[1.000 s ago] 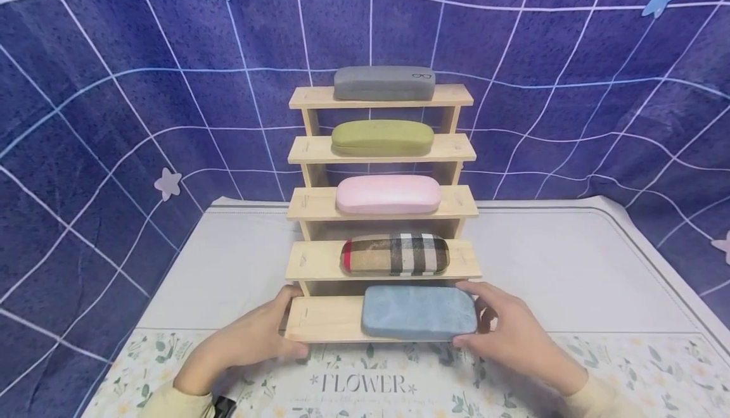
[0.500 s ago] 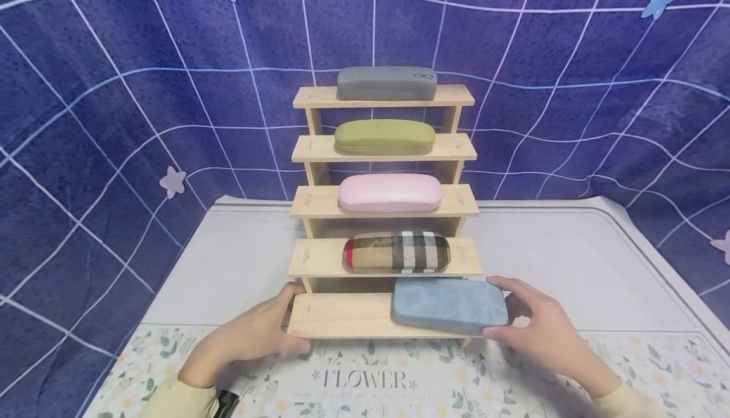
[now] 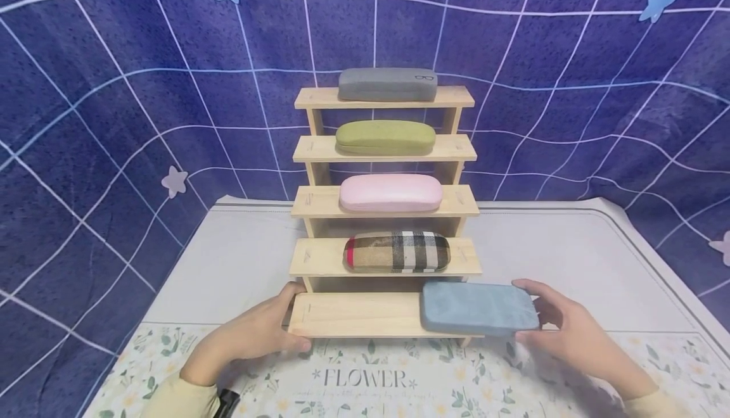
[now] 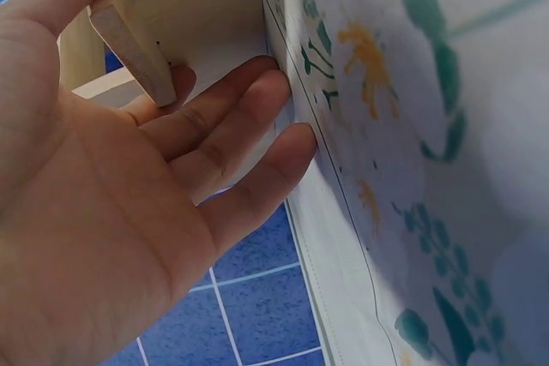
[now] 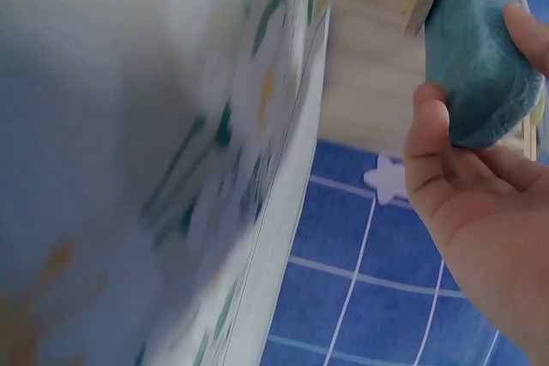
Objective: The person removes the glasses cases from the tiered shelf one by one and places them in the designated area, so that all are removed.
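A blue glasses case (image 3: 479,308) juts past the right end of the bottom step of a stepped wooden display stand (image 3: 353,315). My right hand (image 3: 570,330) grips the case's right end, thumb at the front and fingers behind. In the right wrist view, the case (image 5: 476,57) overlaps the step's end, with thumb and fingers on opposite sides. At the stand's left, my left hand (image 3: 256,332) holds the end of the bottom step between thumb and forefinger. The left wrist view has that board end (image 4: 133,45) between them, the other fingers extended below it.
On the higher steps lie a plaid glasses case (image 3: 396,252), a pink case (image 3: 390,192), a green case (image 3: 385,137) and, on top, a grey case (image 3: 388,85). A flowered mat (image 3: 365,377) covers the table's front. Behind hangs a blue gridded curtain (image 3: 570,120).
My right hand has slid the blue glasses case to the right along the bottom step, partly off its end. The left hand keeps its hold on the stand.
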Motion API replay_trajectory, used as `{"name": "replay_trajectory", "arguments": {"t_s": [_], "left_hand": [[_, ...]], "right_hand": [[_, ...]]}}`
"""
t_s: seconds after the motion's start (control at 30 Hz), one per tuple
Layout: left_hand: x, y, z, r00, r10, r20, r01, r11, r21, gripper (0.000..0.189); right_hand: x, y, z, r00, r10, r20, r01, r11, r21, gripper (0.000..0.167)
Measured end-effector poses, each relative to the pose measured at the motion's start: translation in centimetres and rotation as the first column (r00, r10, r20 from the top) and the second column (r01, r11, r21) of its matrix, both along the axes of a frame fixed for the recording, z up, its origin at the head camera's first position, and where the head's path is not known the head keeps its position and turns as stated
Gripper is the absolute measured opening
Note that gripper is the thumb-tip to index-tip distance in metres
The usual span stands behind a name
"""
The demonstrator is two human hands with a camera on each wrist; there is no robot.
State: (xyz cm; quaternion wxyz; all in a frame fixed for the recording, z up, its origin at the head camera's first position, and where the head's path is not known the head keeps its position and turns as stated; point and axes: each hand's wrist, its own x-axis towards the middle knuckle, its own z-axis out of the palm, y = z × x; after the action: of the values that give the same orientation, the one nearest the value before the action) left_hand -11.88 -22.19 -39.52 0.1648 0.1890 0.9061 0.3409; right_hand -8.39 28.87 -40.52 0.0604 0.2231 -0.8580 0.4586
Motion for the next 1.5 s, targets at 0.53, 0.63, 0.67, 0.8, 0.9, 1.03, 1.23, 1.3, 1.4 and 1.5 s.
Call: {"name": "replay_trajectory", "arguments": {"t_s": [0.53, 0.63, 0.67, 0.8, 0.9, 1.03, 1.23, 1.3, 1.4, 1.5], "left_hand": [[-0.1, 0.1, 0.1, 1.000, 0.010, -0.006, -0.010, 1.000, -0.004, 0.097], [-0.2, 0.1, 0.0, 1.000, 0.008, -0.011, -0.008, 1.000, -0.006, 0.096], [-0.2, 0.1, 0.0, 1.000, 0.009, -0.013, -0.009, 1.000, -0.008, 0.096], [-0.2, 0.1, -0.1, 1.000, 0.007, -0.010, -0.007, 1.000, -0.006, 0.096], [-0.2, 0.1, -0.1, 1.000, 0.006, -0.008, -0.006, 1.000, -0.003, 0.097], [-0.2, 0.1, 0.0, 1.000, 0.008, -0.004, -0.008, 1.000, 0.003, 0.097], [-0.2, 0.1, -0.1, 1.000, 0.012, 0.008, -0.012, 1.000, 0.004, 0.097], [-0.1, 0.1, -0.1, 1.000, 0.016, 0.007, -0.016, 1.000, 0.000, 0.097], [-0.1, 0.1, -0.1, 1.000, 0.020, 0.009, -0.020, 1.000, -0.002, 0.098], [0.0, 0.1, 0.0, 1.000, 0.019, 0.009, -0.019, 1.000, 0.001, 0.099]], "right_hand": [[0.3, 4.5, 0.8, 0.998, -0.022, 0.061, 0.015, 0.994, 0.109, 0.077], [0.5, 5.6, 0.7, 0.998, -0.041, 0.056, 0.034, 0.992, 0.121, 0.078], [0.6, 5.9, 0.7, 0.997, -0.050, 0.053, 0.043, 0.991, 0.127, 0.078], [0.8, 6.9, 0.5, 0.994, -0.105, 0.044, 0.096, 0.981, 0.169, 0.080], [0.8, 7.6, 0.5, 0.989, -0.133, 0.058, 0.119, 0.973, 0.199, 0.079], [1.0, 8.7, 0.3, 0.988, -0.134, 0.073, 0.116, 0.971, 0.209, 0.077], [1.1, 10.0, -0.1, 0.994, -0.050, 0.096, 0.031, 0.981, 0.191, 0.072], [1.1, 10.1, -0.2, 0.992, -0.049, 0.116, 0.022, 0.975, 0.221, 0.071], [1.1, 10.1, -0.1, 0.981, -0.081, 0.174, 0.031, 0.961, 0.274, 0.073], [1.1, 10.0, 0.0, 0.970, -0.106, 0.220, 0.033, 0.950, 0.312, 0.077]]}}
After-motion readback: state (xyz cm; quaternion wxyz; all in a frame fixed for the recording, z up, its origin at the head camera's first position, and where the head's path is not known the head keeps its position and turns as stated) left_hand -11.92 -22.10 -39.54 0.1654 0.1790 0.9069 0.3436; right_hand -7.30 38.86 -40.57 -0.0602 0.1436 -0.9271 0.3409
